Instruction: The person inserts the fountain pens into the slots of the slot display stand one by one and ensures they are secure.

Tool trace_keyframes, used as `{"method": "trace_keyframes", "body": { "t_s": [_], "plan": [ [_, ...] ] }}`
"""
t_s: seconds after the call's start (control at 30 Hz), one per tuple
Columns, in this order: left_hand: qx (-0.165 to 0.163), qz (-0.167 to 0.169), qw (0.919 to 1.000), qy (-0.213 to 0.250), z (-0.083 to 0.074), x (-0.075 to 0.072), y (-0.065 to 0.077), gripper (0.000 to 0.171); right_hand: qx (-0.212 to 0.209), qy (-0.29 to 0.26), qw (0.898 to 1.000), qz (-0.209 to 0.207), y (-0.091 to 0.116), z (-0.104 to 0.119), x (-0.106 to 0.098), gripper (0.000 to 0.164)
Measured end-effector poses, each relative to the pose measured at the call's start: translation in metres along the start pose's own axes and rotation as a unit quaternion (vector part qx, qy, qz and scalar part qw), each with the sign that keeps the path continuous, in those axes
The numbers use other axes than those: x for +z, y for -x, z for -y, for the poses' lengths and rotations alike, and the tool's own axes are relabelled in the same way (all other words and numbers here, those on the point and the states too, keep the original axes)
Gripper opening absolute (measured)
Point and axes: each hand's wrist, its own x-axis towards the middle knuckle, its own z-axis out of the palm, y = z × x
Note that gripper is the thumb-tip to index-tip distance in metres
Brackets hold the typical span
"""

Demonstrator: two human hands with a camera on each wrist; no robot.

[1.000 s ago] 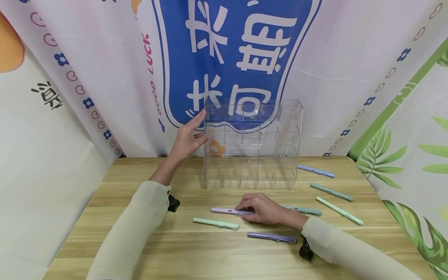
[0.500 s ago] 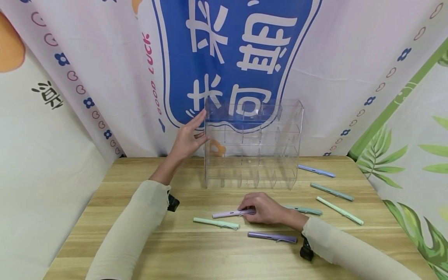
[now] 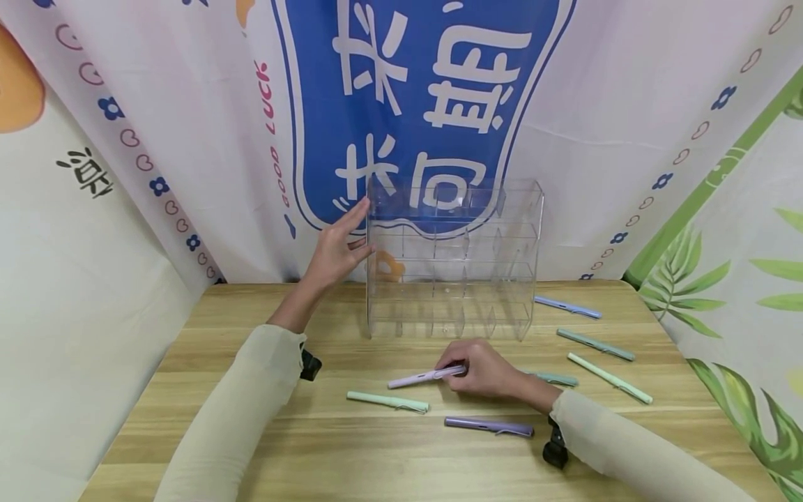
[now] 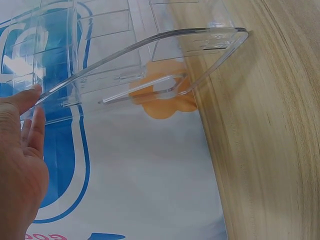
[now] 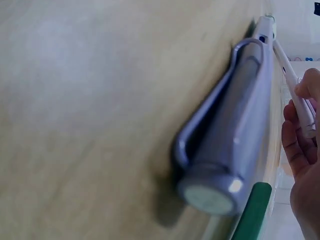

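Note:
A clear acrylic organizer (image 3: pixel 448 268) with several compartments stands upright near the table's back edge. My left hand (image 3: pixel 332 259) holds its left side edge, one finger reaching up along the panel and the thumb at the front. The left wrist view shows the fingertips right at the panel edge (image 4: pixel 135 45). In front of the organizer, my right hand (image 3: pixel 486 369) pinches a lilac pen (image 3: pixel 410 380) by its clip end, the other end pointing left. The same lilac pen (image 5: pixel 295 90) appears between thumb and fingers in the right wrist view.
Below my right hand lie a mint pen (image 3: pixel 385 400) and a purple pen (image 3: pixel 486 426). A teal pen (image 3: pixel 555 379) is partly behind the right wrist. Farther right are a pale green pen (image 3: pixel 610 378), a grey-green pen (image 3: pixel 596 344) and a blue pen (image 3: pixel 567 307). Printed curtains hang behind.
My right hand has gripped the lilac pen and raised it from the table, tilting it and shifting slightly right. The left hand and the organizer have stayed in place.

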Motion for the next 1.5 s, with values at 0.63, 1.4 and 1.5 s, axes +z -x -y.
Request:
{"method": "trace_keyframes", "body": {
  "t_s": [0.63,1.4,1.5],
  "plan": [
    [-0.003,0.006,1.0000,-0.001,-0.001,-0.002,0.001,0.085,0.012,-0.046,0.998,-0.043,-0.004,0.009,-0.043,0.027],
    [-0.008,0.008,0.9999,0.011,0.000,-0.001,0.001,0.085,-0.004,-0.005,0.996,-0.093,0.005,0.017,-0.127,0.029],
    [-0.009,0.008,0.9998,0.015,0.001,-0.002,0.000,0.086,-0.001,0.001,0.995,-0.096,0.005,0.018,-0.138,0.030]
  ]
}}
